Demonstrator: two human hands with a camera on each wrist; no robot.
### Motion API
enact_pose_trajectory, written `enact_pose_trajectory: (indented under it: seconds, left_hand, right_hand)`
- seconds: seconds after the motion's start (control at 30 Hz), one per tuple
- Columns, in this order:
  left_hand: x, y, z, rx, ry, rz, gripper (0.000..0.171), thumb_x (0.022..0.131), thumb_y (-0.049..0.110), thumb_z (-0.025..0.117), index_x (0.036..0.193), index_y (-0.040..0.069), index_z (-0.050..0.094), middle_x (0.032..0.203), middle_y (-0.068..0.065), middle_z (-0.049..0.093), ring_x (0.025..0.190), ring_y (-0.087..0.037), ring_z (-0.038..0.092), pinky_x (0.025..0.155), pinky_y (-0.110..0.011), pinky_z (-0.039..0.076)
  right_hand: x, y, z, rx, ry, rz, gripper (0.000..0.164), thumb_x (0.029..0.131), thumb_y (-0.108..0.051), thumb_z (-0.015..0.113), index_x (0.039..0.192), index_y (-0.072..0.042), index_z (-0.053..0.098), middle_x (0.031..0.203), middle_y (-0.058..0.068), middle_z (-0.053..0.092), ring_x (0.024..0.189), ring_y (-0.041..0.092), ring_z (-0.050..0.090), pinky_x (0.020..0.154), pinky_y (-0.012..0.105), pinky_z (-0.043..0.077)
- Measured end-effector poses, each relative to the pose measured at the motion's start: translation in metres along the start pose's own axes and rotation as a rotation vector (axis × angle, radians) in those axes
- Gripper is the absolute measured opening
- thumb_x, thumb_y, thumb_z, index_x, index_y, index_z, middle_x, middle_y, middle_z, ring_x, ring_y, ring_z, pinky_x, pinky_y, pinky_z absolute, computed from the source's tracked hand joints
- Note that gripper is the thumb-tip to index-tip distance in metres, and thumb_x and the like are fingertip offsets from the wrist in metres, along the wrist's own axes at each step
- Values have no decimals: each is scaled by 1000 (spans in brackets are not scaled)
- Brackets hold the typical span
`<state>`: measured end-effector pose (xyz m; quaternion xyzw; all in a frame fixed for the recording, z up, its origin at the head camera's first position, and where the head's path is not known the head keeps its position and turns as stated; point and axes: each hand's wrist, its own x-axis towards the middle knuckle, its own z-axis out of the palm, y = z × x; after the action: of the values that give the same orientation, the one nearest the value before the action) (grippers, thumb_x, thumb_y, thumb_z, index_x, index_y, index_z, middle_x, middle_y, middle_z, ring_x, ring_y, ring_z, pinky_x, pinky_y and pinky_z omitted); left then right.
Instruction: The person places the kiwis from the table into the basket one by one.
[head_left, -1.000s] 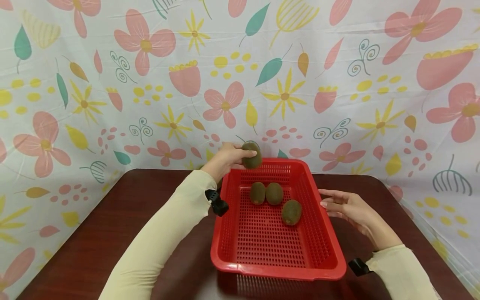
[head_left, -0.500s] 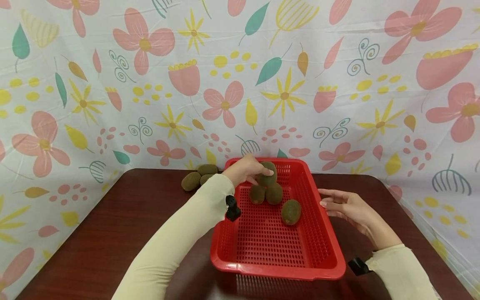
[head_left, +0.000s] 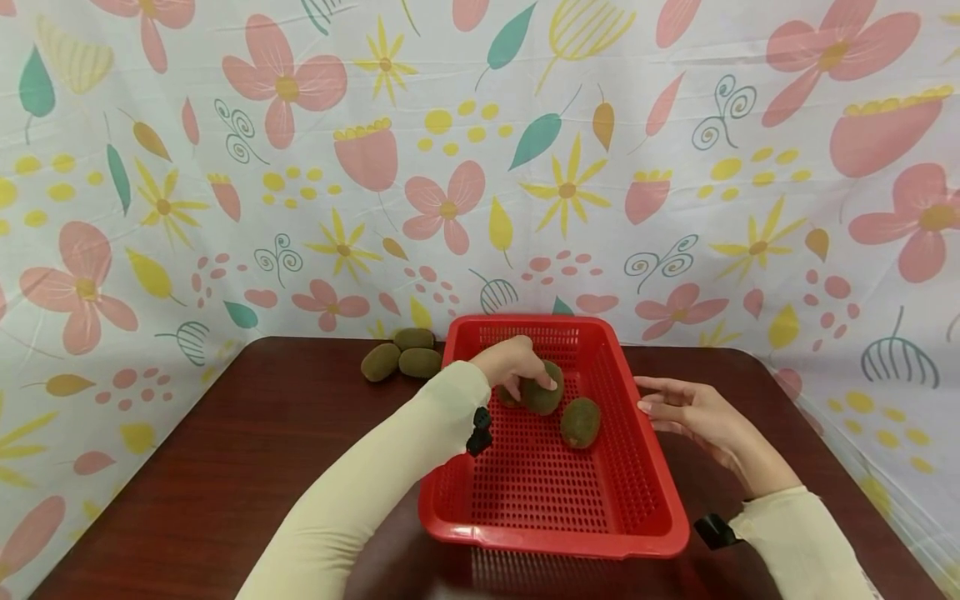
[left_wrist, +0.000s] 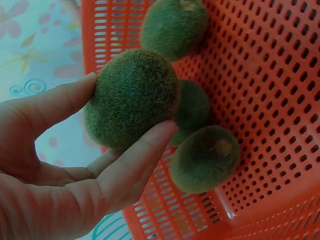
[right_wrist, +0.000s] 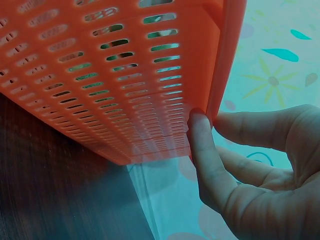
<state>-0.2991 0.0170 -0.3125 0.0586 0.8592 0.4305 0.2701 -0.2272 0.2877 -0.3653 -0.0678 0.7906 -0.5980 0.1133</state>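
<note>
My left hand (head_left: 513, 367) reaches into the red plastic basket (head_left: 555, 543) and holds a brown, fuzzy kiwi (head_left: 542, 397) between thumb and fingers. In the left wrist view this kiwi (left_wrist: 132, 97) is above three others: one kiwi (left_wrist: 175, 27) at the top, a partly hidden kiwi (left_wrist: 194, 106) behind it, and one kiwi (left_wrist: 206, 159) lower right. Toward the basket's right side, a kiwi (head_left: 581, 422) lies on the slotted floor. My right hand (head_left: 693, 417) pinches the basket's right rim, its thumb and fingertips at the edge in the right wrist view.
Three kiwis (head_left: 380, 362) sit grouped on the dark wooden table (head_left: 300, 442), left of the basket near the back edge. A floral cloth (head_left: 450, 125) hangs behind the table and along its sides.
My left hand has carried the kiwi from above the basket's back left rim, rightward and down into the basket among the others. My right hand stays at the rim.
</note>
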Motion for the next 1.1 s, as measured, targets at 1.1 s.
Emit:
enact_pose_trajectory:
  seconds: [1.1]
  left_hand:
    - [7, -16, 34, 423, -133, -126, 60, 91, 16, 68, 143, 4, 42, 151, -12, 33, 98, -35, 64, 75, -37, 57]
  right_hand:
    - [0, -1, 0, -16, 8, 4, 67, 92, -21, 66, 145, 6, 34, 115, 14, 66, 94, 19, 68, 84, 36, 55]
